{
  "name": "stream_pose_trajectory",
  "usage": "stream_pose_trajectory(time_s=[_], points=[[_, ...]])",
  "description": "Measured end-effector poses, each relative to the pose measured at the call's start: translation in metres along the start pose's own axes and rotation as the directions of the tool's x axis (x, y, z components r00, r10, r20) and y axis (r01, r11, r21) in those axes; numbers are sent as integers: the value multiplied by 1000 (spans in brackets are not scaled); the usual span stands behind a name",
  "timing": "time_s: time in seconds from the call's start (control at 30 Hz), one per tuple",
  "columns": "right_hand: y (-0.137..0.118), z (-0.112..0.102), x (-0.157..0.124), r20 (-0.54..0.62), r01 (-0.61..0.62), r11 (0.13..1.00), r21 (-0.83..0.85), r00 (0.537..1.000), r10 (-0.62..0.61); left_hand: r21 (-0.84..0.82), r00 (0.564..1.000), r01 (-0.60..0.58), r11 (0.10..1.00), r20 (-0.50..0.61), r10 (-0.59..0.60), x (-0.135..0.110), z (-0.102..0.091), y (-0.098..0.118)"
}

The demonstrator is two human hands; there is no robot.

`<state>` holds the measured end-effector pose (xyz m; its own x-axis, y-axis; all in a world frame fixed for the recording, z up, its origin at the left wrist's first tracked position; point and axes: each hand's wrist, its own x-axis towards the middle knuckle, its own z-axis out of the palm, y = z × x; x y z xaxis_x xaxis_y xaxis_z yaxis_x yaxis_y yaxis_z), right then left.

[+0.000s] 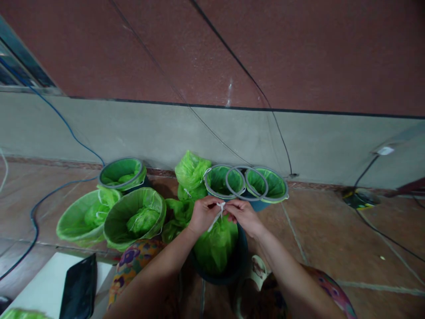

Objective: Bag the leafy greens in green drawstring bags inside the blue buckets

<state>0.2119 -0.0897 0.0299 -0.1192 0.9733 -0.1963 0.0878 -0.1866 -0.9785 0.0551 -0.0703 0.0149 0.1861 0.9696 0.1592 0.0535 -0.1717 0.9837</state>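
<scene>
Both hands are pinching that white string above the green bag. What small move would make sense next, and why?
Probably pull the string ends apart to draw it tight. The left hand and right hand both pinch the white string at the gathered neck of the green mesh bag, which sits in a dark bucket, and one tail hangs loose.

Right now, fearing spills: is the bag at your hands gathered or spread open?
Gathered: left hand and right hand pinch the white tie atop the green bag.
</scene>
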Motion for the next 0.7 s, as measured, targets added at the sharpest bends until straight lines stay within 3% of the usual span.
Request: stream_pose_trajectory(time_s=[0.1,0.17,0.27,0.33,0.43,0.53,0.7], points=[[11,-4,4,-91,-17,997,-81,996,10,7,998,38,999,49,-39,-1,-1,-9],[23,-9,8,-138,-56,963,-265,990,19,100,997,78,992,13,-79,-1,-2,-20],[45,-18,13,-151,-144,762,-631,987,61,390,972,237,890,-84,-221,0,-6,-41],[57,-21,13,-137,-175,609,-774,985,108,540,950,305,784,-111,-293,-1,-9,-54],[69,-20,10,-113,-153,525,-837,988,108,577,933,339,743,-106,-344,-3,-11,-66],[81,-10,4,-5,-50,558,-828,997,82,551,915,365,750,-63,-398,-6,-11,-73],[109,14,-5,100,-9,522,-853,979,179,541,899,284,792,137,-416,-22,-4,-89]])
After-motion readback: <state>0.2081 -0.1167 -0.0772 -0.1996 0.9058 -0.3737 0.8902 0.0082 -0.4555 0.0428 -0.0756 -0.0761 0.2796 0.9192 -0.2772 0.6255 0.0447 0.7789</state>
